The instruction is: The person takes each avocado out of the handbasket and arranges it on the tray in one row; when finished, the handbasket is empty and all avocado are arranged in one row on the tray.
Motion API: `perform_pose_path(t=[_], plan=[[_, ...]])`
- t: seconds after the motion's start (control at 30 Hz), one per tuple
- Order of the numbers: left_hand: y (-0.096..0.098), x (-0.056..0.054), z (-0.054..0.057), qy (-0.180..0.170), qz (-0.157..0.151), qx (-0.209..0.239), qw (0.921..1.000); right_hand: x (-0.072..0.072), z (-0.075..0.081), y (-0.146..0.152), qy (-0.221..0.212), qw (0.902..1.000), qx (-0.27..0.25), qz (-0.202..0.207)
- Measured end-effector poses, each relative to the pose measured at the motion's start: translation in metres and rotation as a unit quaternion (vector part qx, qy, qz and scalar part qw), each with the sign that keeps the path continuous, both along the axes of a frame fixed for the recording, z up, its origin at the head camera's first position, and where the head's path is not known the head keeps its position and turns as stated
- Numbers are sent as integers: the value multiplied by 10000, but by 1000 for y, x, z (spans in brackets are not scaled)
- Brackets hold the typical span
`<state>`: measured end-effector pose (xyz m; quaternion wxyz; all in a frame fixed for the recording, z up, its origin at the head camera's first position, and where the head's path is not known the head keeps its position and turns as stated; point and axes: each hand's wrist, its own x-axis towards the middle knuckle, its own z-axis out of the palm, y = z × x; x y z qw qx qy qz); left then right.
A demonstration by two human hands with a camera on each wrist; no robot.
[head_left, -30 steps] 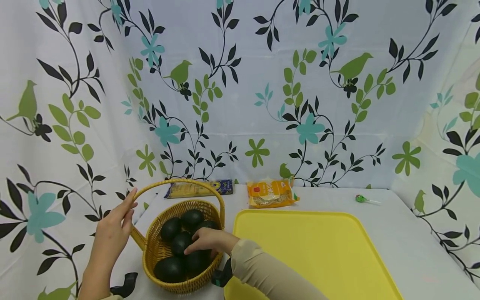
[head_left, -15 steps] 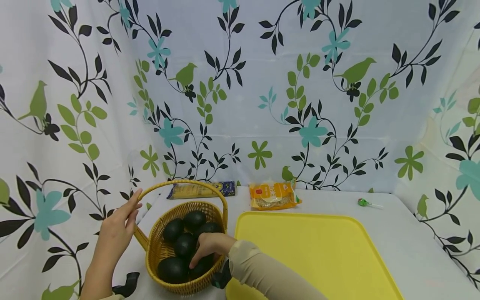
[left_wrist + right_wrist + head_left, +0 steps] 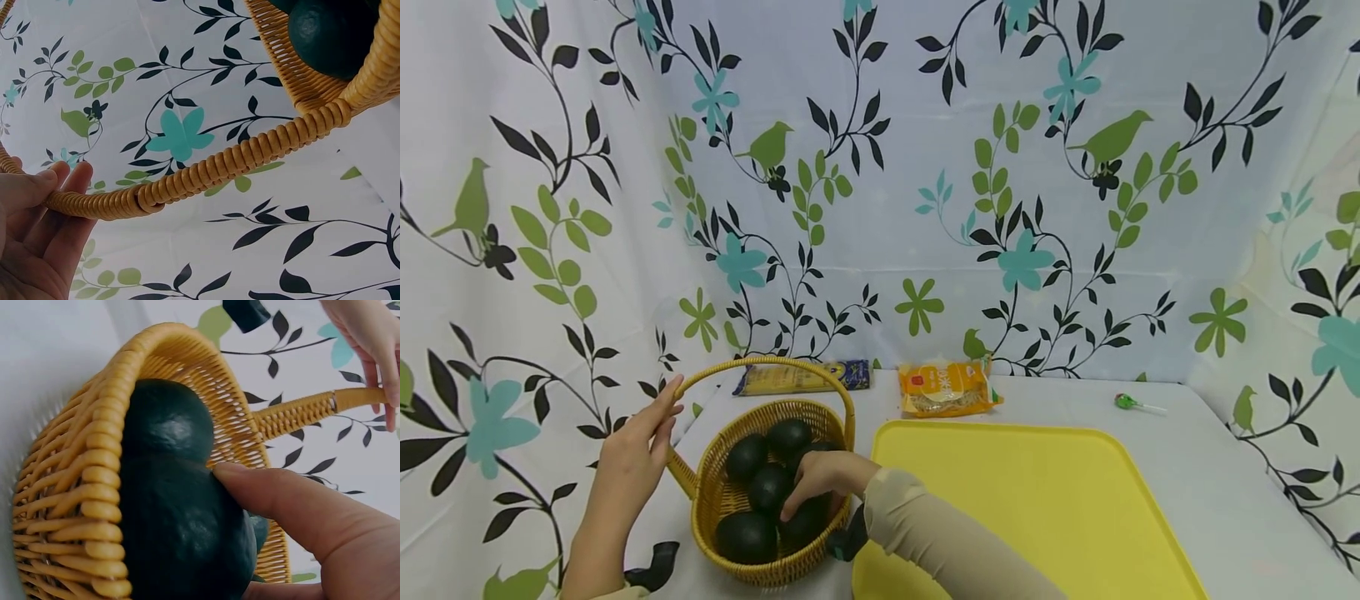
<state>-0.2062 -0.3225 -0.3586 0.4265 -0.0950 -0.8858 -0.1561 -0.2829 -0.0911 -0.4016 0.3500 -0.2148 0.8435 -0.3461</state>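
A yellow wicker basket [image 3: 775, 572] holds several dark green avocados [image 3: 747, 537]. My left hand [image 3: 634, 450] holds the basket's arched handle [image 3: 760, 362] on its left side; thumb and fingers lie around it in the left wrist view. Inside the basket on the right, my right hand [image 3: 826, 479] grips an avocado [image 3: 187, 525]. Its thumb [image 3: 269, 494] presses the avocado's side in the right wrist view, and the other fingers are mostly hidden behind it. This avocado is still within the basket, beside another avocado [image 3: 169, 422].
A yellow tray [image 3: 1000, 500] lies right of the basket on the white table [image 3: 1240, 500]. Along the back are a blue-and-yellow packet [image 3: 801, 379], an orange food bag [image 3: 946, 390] and a green lollipop [image 3: 1126, 401]. A patterned curtain [image 3: 880, 208] hangs behind.
My right hand has gone from reaching over the avocados to gripping the one at the basket's right. The left hand stays on the handle. The head view has shifted slightly.
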Motion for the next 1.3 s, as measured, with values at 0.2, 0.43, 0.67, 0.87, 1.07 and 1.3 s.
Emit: perform_pose_path(t=[0.2,0.43,0.67,0.87,1.07,1.3], plan=[[0,0,0,39,14,-29,10000,-1,1,6,-65,9990,-423,-148],[1,0,1,59,-13,-7,10000,-3,7,20,-151,9964,-834,-77],[2,1,2,-30,7,141,9999,-2,25,45,-360,9904,-1331,-86],[3,1,1,-51,5,135,9999,0,40,75,-301,9870,-1572,-112],[4,-1,1,29,20,66,10000,2,53,109,-153,9846,-1726,-233],[4,-3,1,170,-42,-52,9998,0,65,144,80,9827,-1826,-315]])
